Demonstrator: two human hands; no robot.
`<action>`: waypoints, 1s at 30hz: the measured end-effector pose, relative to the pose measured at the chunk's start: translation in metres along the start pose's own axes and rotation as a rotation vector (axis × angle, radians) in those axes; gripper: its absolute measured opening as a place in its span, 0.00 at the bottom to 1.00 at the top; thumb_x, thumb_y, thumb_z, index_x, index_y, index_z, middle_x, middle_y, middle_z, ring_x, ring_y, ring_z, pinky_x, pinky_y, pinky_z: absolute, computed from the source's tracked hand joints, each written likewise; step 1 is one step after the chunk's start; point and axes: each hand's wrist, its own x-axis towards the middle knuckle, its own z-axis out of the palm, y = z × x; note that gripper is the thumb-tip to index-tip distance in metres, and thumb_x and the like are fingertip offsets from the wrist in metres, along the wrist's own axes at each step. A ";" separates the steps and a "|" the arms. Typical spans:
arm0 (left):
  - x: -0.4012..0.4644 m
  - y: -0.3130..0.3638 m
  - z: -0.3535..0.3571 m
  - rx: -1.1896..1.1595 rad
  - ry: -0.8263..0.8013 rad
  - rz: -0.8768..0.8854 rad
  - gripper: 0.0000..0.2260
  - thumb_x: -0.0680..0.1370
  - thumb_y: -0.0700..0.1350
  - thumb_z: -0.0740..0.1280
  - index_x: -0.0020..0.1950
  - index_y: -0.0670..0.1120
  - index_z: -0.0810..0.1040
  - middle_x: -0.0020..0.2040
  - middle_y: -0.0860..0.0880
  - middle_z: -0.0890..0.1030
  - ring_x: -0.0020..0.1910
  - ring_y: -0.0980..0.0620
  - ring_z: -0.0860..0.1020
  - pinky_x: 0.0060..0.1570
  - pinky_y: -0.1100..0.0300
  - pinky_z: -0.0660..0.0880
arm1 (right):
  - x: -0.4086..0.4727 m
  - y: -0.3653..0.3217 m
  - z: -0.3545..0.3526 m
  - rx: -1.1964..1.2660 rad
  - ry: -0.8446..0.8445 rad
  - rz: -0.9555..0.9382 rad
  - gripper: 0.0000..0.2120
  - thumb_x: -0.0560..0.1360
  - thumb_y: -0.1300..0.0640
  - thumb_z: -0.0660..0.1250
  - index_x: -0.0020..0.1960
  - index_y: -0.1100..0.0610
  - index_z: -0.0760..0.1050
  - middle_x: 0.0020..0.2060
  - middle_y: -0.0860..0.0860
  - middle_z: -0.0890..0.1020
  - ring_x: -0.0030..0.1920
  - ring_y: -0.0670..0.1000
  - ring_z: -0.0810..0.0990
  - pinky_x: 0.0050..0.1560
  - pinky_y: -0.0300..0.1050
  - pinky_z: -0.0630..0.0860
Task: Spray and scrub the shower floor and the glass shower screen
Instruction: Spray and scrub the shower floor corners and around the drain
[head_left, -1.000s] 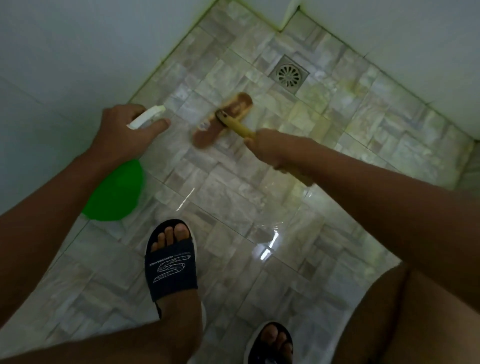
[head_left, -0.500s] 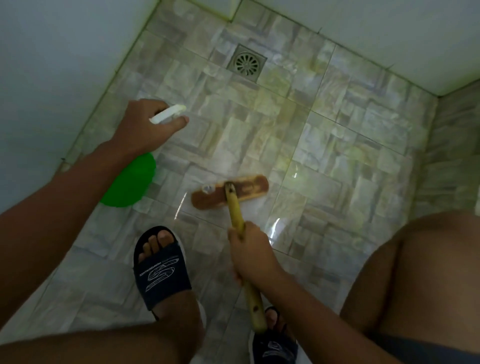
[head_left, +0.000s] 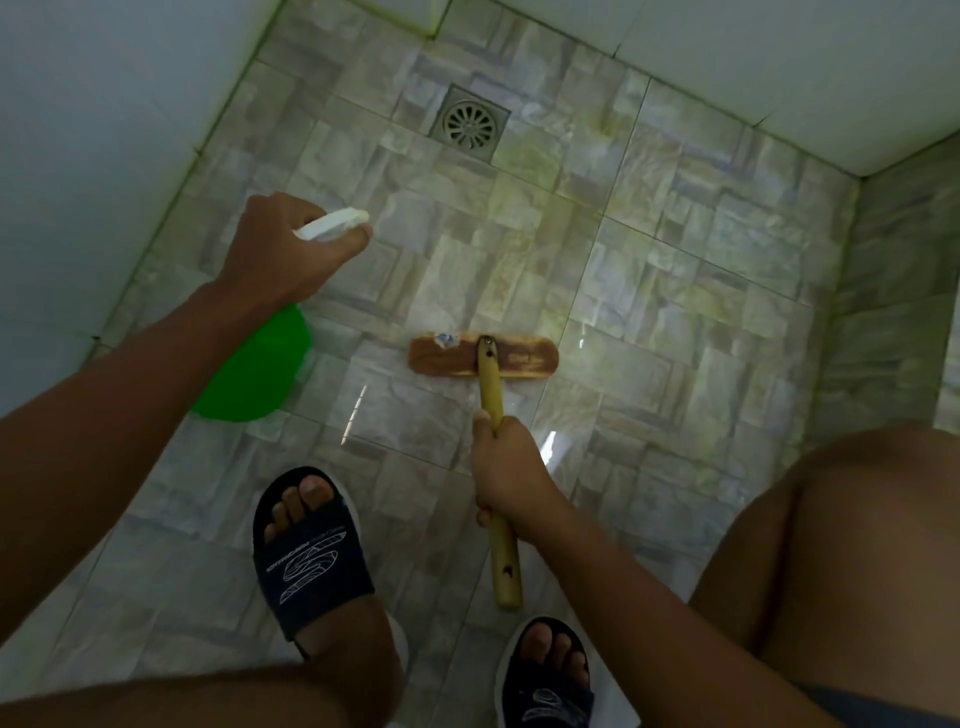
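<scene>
My left hand (head_left: 283, 254) grips a green spray bottle (head_left: 254, 369) by its white trigger head, nozzle pointing right over the wet tiled shower floor (head_left: 675, 291). My right hand (head_left: 506, 467) is closed around the yellow wooden handle of a scrub brush (head_left: 483, 356). The brush's brown wooden head lies flat on the tiles, crosswise, in front of my feet. The handle's end sticks out behind my right hand. No glass screen is visible.
A square metal floor drain (head_left: 470, 123) sits near the far wall. White walls (head_left: 104, 130) close in on the left and at the back, and a tiled wall (head_left: 904, 291) on the right. My feet in dark slides (head_left: 311, 551) stand at the near edge; my right knee (head_left: 852, 545) is bent.
The brush head was pulled back from near the drain toward my feet and turned crosswise. My right hand drew back with it. My left hand kept the spray bottle at the left.
</scene>
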 end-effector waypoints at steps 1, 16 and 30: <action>0.001 -0.002 0.000 -0.001 0.020 -0.001 0.32 0.72 0.67 0.73 0.34 0.36 0.82 0.33 0.32 0.82 0.32 0.45 0.80 0.38 0.43 0.78 | 0.011 -0.011 -0.004 -0.008 0.016 -0.025 0.19 0.83 0.45 0.53 0.51 0.60 0.71 0.35 0.53 0.75 0.29 0.51 0.75 0.27 0.45 0.76; 0.012 -0.001 0.009 -0.008 -0.026 0.040 0.29 0.73 0.64 0.73 0.32 0.37 0.77 0.29 0.36 0.78 0.29 0.53 0.73 0.34 0.51 0.72 | 0.066 -0.069 -0.040 -0.180 0.068 -0.114 0.18 0.84 0.48 0.52 0.39 0.55 0.67 0.34 0.53 0.73 0.31 0.52 0.74 0.31 0.47 0.76; 0.057 0.036 0.034 0.036 -0.076 0.178 0.27 0.76 0.58 0.76 0.28 0.48 0.64 0.26 0.51 0.65 0.24 0.59 0.66 0.31 0.58 0.62 | 0.129 -0.122 -0.129 -0.140 0.148 -0.066 0.18 0.84 0.50 0.53 0.42 0.60 0.69 0.30 0.55 0.72 0.24 0.52 0.72 0.22 0.43 0.72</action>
